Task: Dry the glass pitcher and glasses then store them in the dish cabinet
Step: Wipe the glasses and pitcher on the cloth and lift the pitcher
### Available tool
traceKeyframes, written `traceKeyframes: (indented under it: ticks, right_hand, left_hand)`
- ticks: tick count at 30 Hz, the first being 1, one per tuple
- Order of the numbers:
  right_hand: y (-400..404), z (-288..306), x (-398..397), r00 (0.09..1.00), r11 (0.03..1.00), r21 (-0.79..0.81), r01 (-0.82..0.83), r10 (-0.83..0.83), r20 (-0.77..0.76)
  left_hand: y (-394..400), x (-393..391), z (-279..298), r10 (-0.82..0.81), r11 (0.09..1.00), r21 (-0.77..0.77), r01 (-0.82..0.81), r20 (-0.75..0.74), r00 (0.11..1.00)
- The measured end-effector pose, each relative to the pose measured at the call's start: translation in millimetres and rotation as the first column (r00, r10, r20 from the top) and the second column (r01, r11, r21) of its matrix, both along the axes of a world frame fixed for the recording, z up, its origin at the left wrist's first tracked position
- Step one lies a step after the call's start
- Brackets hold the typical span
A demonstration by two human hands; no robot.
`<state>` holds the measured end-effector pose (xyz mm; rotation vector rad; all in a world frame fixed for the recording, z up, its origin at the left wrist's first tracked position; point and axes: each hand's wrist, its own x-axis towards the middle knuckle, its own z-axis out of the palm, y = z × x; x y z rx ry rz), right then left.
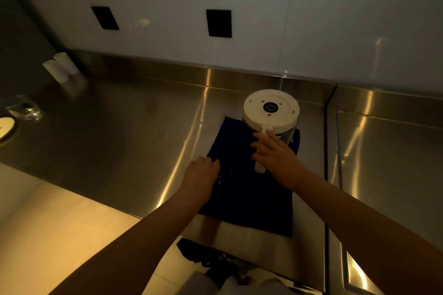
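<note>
A glass pitcher with a cream base and handle stands upside down on the far end of a dark blue towel spread on the steel counter. My right hand is curled round the pitcher's cream handle. My left hand grips a clear glass standing on the towel's left part; the glass is faint against the dark cloth.
Another clear glass and a cream disc sit at the counter's far left. Two white cylinders stand in the back left corner. The steel counter meets a white wall with two black sockets. A seam runs down the right.
</note>
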<state>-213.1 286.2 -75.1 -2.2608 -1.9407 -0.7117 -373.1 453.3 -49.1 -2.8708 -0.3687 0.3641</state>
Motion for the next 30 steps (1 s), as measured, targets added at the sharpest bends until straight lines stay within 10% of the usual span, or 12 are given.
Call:
traceKeyframes:
  ticks: [10,18,30]
  right_hand:
    - [-0.2,-2.0,0.9,1.0,1.0,0.016,-0.009,0.01,-0.023]
    - [0.6,-4.0,0.5,1.0,0.999,0.048,-0.01,0.01,0.017]
    - [-4.7,3.0,1.4,0.948,0.945,-0.32,-0.067,0.16,0.275]
  left_hand:
    - [-11.3,-27.6,-24.4,-0.057,0.954,-0.279,0.108,0.187,0.981]
    - [-13.2,-27.3,-37.1,-0.047,0.976,-0.207,0.062,0.077,0.996]
    - [-34.9,-10.5,-48.1,-0.188,0.956,-0.217,0.197,0.062,0.98]
